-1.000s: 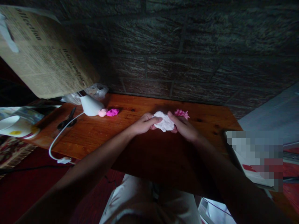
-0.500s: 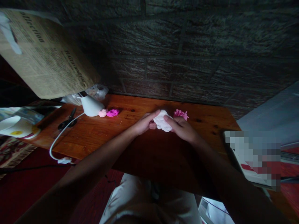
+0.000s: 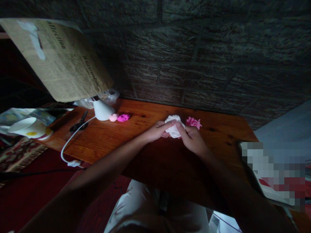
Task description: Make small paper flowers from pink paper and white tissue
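Note:
A flattened white lump, soft and clay-like (image 3: pixel 173 129), is held above the wooden table between both hands. My left hand (image 3: pixel 156 132) grips its left side, thumb pressed on the top face and fingers curled beneath. My right hand (image 3: pixel 193 138) is closed on the right side, its thumb also on the face, close to the other thumb. Just behind my right hand lies a pink ruffled piece, flower-like (image 3: pixel 193 122). Toward the lamp rest a magenta lump (image 3: pixel 123 117) and a pale pink lump (image 3: pixel 114 117), touching each other.
A lamp with a newsprint shade (image 3: pixel 70 64) stands at the left, its white cord (image 3: pixel 63 147) looping over the table edge. Black scissors (image 3: pixel 79 125) and a white paper cup (image 3: pixel 30 127) are nearby. A partly pixelated flat object (image 3: pixel 264 174) lies right. A dark brick wall (image 3: pixel 155 48) rises behind.
My left thumb has moved inward over the white lump, nearer the right thumb. The whole view has shifted slightly, so the table's things appear farther right.

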The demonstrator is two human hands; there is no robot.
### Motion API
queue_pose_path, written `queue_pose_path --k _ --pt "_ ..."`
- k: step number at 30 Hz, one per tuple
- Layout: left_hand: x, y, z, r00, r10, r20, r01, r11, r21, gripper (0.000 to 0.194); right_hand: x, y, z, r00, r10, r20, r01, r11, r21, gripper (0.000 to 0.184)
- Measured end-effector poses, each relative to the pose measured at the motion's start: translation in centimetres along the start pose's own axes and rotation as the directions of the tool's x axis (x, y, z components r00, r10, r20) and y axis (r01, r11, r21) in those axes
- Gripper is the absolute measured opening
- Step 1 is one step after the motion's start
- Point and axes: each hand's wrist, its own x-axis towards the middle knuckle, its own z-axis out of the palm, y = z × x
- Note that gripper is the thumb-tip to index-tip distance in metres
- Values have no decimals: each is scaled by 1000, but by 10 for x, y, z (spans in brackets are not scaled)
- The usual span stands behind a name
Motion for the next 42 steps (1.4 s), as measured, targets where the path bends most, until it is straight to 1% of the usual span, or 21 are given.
queue_pose_path --k 4,7,10,11,13,16,20,22,24,26,28,31,34,36,39,42 --pt "-4 6 -1 999 51 17 -53 994 95 44 4 3 -7 995 74 64 -81 990 112 71" --pt "-8 9 1 993 81 85 -95 979 179 39 5 4 -8 986 117 115 -137 972 189 71" --pt "-11 10 2 981 92 172 -126 972 199 38 4 6 -7 961 146 233 -193 962 192 70" --pt "-11 10 2 978 85 190 -124 972 202 37 4 7 -7 951 150 270 -206 960 191 68" --pt "-11 11 2 977 47 206 -92 973 211 35 4 8 -6 940 158 304 -223 956 191 63" --pt "-10 13 1 981 22 195 -65 974 217 35 5 8 -5 949 152 275 -210 958 196 58" --pt "-5 8 -5 982 52 180 -85 979 186 35 4 5 -2 975 37 218 -81 977 199 54" --pt "-3 3 -7 980 54 190 -85 983 160 36 3 4 -1 984 -2 179 -28 986 166 54" --pt "0 -2 -8 982 61 179 -85 988 132 42 2 6 0 991 -24 133 8 993 119 54" --pt "1 -4 -5 991 69 118 -82 990 114 51 1 8 0 996 -46 78 41 997 69 54" --pt "1 -4 -2 993 103 64 -109 989 100 58 1 10 -1 996 -78 44 76 996 43 54" --pt "0 -1 3 986 165 36 -168 982 89 59 3 13 -4 993 -106 50 102 992 75 55" --pt "0 3 5 975 221 35 -224 969 101 57 5 15 -8 997 -69 28 66 993 103 58" --pt "0 4 5 964 265 33 -267 957 109 54 6 15 -9 998 -64 2 64 996 69 60" --pt "2 4 3 955 296 16 -296 949 107 49 7 15 -12 989 -146 -10 146 989 -11 59" --pt "3 3 3 954 299 2 -297 948 116 47 8 14 -14 977 -213 8 213 975 -59 57"
